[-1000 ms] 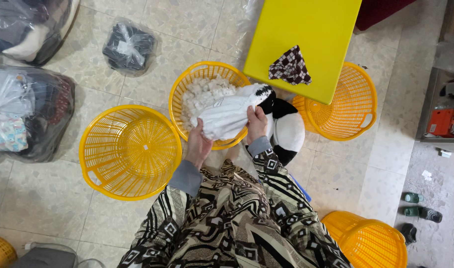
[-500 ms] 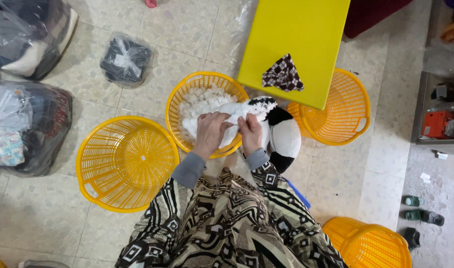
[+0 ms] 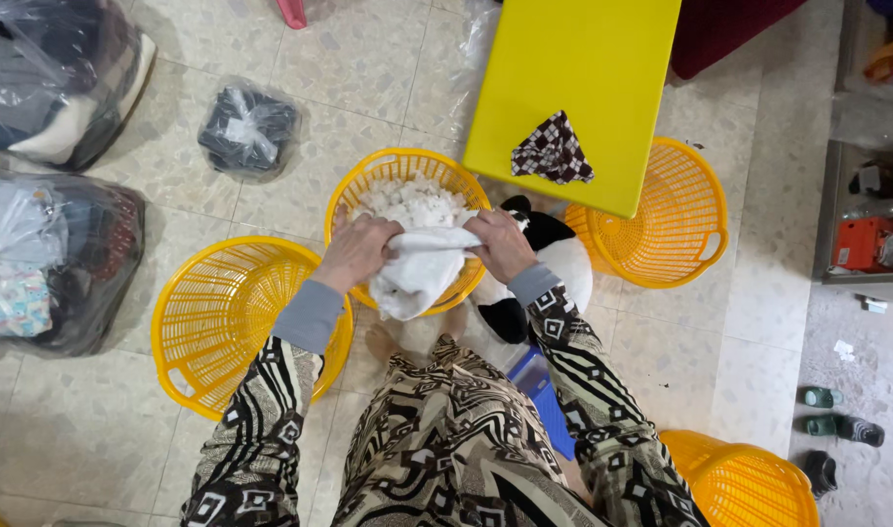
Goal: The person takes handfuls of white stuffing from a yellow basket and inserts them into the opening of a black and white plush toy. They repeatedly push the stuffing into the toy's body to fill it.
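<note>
My left hand and my right hand both grip a white cloth, holding it bunched over the near rim of a yellow basket that has white stuffing in it. A black and white plush toy lies just right of my right hand, partly under my forearm. An empty yellow basket stands to the left, below my left forearm.
A yellow table carries a folded checkered cloth. Another yellow basket stands under its right edge, and one more at bottom right. Clear bags of clothes lie at the left. Shoes are at the right.
The white cloth has been gathered in from a spread shape to a bunch between both hands. My hands have moved apart to its two ends, and the view has shifted slightly.
</note>
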